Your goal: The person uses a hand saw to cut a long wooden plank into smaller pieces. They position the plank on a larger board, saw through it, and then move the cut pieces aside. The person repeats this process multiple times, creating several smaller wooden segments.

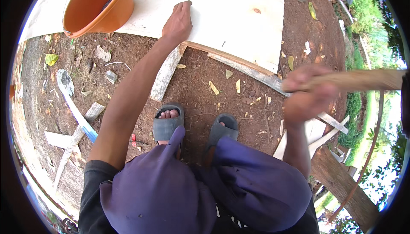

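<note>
My left hand (177, 23) rests on the white board (235, 7), fingers curled; whatever they may pinch is hidden. Beneath the board's near edge lie weathered wooden strips (167, 72). A small nail (223, 44) shows on the board to the right of that hand. My right hand (309, 93), blurred, grips a wooden handle (358, 80) beyond the board's right corner; the handle runs out of view to the right, where its end is dark and unclear. An orange bucket (92, 7) sits on the board, left of my left hand.
Scrap boards (74, 135) and a pale curved strip (72, 101) lie on the dirt at left, more offcuts (311, 135) at right. My sandalled feet (168, 123) are below the board. A thick wooden beam (341, 187) is at lower right, greenery (363, 20) at far right.
</note>
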Demonstrator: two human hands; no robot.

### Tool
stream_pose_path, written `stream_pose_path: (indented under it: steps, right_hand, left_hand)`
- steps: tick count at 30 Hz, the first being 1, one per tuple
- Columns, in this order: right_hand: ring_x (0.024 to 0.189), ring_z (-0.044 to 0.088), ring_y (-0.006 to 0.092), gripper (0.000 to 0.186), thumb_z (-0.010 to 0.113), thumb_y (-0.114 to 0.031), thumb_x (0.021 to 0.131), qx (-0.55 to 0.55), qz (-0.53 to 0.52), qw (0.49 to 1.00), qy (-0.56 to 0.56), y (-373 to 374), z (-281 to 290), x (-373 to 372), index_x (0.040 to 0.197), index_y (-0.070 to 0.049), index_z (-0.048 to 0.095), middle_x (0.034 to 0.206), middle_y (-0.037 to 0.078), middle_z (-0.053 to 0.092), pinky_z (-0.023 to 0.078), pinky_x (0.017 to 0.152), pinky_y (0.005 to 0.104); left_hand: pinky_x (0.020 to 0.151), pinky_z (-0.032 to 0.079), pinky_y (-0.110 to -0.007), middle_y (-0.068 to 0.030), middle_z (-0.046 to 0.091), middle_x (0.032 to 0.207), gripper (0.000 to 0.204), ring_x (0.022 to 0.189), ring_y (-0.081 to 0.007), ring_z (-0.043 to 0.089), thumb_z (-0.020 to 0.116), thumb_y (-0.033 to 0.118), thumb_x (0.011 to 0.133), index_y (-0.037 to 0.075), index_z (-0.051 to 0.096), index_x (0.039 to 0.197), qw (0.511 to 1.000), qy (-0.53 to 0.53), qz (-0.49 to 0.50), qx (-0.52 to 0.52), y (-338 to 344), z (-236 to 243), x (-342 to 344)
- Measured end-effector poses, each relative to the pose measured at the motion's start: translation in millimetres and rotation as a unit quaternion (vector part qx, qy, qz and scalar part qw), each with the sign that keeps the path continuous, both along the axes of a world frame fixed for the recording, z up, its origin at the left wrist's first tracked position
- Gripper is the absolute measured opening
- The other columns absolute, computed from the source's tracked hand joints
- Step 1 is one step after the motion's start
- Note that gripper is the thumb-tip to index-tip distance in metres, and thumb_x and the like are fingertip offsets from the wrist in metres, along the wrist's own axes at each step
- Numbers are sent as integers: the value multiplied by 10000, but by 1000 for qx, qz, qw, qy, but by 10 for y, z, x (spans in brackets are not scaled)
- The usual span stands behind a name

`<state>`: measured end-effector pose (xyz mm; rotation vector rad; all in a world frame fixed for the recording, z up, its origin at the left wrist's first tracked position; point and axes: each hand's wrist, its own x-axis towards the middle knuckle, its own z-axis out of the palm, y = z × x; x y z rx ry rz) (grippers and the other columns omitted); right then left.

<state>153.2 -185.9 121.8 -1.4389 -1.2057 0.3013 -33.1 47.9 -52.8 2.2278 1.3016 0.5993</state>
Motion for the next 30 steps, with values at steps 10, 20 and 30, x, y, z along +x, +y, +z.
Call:
stream_pose_path:
  steps: [10,20,30]
  right_hand:
    - [538,458,79,393,470,-422,1074,-120,-107,987,6,-29,878,67,935,-65,561,707,-10,504,357,451,269]
    - [595,528,143,429,407,-451,1069,-426,-15,893,-146,-1162,-1574,-349,1001,-57,565,717,39,537,481,584,307]
    - [539,487,90,531,393,-541,1065,46,-74,994,67,163,1115,163,936,-47,538,695,26,511,386,469,233]
  left_hand:
    - [1058,437,-478,-265,533,1315,348,1286,-420,476,389,7,957,-9,451,1299,999,-29,20,13,23,-32,-145]
    - [1086,454,-446,-237,519,1321,376,1315,-375,457,378,-37,931,-31,436,1303,999,-10,0,32,87,-12,47]
    - [1082,458,-457,-200,531,1321,355,1336,-365,442,427,-6,946,-1,441,1300,1000,1,12,24,73,-93,-111]
